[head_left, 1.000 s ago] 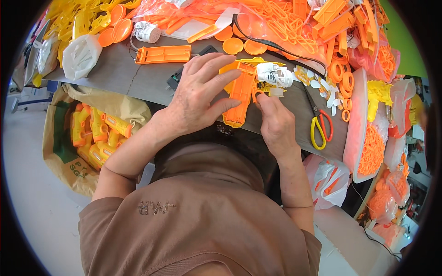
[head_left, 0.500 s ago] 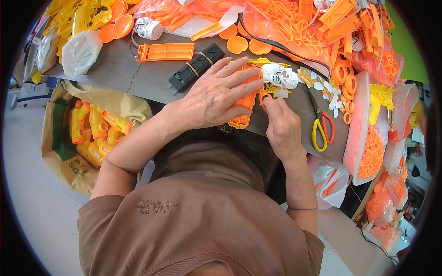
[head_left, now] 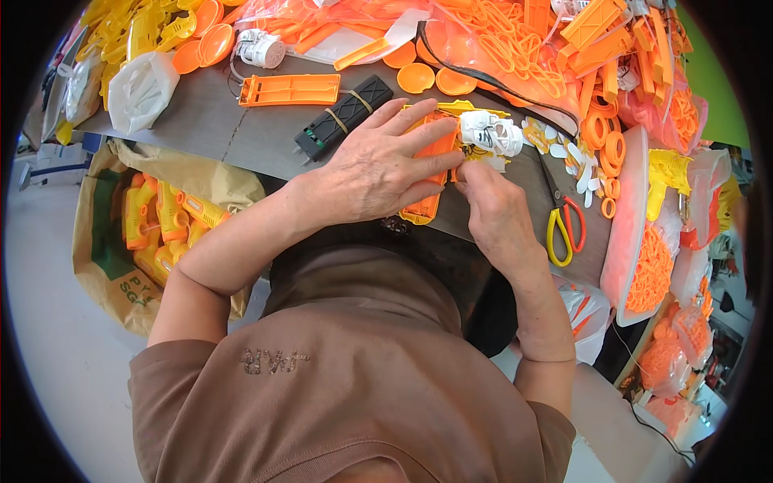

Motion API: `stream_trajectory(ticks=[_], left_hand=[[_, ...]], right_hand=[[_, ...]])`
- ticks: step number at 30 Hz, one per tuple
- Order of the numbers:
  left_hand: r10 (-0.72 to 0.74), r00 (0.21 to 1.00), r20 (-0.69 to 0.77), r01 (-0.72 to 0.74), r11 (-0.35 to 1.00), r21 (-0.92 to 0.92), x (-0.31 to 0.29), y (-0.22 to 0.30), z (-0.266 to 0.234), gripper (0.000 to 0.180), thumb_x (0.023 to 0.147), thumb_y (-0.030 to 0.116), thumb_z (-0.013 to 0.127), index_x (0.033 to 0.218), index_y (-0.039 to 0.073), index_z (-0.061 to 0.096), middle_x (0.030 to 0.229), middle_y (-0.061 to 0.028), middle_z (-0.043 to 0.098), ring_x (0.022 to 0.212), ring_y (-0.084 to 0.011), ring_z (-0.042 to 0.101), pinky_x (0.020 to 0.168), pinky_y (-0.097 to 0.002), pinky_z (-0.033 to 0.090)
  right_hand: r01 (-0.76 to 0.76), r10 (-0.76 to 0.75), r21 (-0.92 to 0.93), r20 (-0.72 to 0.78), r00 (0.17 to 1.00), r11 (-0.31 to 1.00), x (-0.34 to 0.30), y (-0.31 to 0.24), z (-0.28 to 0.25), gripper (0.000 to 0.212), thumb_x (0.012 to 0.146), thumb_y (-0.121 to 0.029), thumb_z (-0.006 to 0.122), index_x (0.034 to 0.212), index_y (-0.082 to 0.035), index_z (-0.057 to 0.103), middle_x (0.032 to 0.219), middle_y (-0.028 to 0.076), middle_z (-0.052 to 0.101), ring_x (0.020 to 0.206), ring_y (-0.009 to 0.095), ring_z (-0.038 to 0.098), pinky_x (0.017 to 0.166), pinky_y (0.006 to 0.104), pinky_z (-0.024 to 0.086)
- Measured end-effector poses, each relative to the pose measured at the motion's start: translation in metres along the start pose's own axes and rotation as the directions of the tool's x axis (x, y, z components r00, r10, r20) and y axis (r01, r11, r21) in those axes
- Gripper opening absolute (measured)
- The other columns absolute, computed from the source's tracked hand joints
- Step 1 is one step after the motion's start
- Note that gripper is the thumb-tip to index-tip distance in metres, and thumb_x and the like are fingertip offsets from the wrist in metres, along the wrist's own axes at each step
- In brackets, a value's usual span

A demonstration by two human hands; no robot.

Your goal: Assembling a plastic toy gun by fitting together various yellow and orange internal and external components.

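My left hand [head_left: 362,173] lies with outstretched fingers across an orange plastic casing [head_left: 436,146], at the front edge of the bench. Under and behind that casing shows a yellow plastic shell [head_left: 459,105]. A white cylindrical gearbox-like unit [head_left: 493,134] sits at the shell's right side. Against the casing's right edge, my right hand [head_left: 501,213] is closed in a pinch on a small orange part, mostly covered by the fingers.
Scissors [head_left: 557,229] with red and yellow handles lie to the right. Left of my hands are a black box with a rubber band [head_left: 344,119] and an orange tray-shaped part [head_left: 290,90]. A paper bag [head_left: 97,266] holds yellow-orange pieces. Orange parts [head_left: 515,48] heap at the back.
My right hand has turned and shifted slightly, now covering most of the small orange ring-shaped part seen earlier. My left fingers have moved slightly on the casing.
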State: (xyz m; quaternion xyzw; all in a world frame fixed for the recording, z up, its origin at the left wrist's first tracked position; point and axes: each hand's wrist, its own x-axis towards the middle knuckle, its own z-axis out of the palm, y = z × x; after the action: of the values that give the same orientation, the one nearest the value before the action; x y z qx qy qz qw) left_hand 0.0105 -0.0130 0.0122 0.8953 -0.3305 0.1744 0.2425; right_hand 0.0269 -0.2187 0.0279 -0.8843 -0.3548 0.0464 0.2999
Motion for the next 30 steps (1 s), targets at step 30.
stream_trajectory(ticks=[30], left_hand=[[-0.529,0.842,-0.109,0.54,0.829,0.146,-0.042,-0.007,-0.056,0.044,0.074,0.022,0.074,0.106,0.003,0.051,0.099,-0.0158,0.059,0.092,-0.0325,0.056,0.08,-0.0411,0.044]], right_hand=[[-0.046,0.04,-0.225,-0.035,0.999,0.973,-0.011,-0.026,-0.002,0.022,0.081,-0.009,0.065,0.097,-0.003,0.051,0.093,0.015,0.057,0.077,0.036,0.06,0.061,0.0427,0.048]])
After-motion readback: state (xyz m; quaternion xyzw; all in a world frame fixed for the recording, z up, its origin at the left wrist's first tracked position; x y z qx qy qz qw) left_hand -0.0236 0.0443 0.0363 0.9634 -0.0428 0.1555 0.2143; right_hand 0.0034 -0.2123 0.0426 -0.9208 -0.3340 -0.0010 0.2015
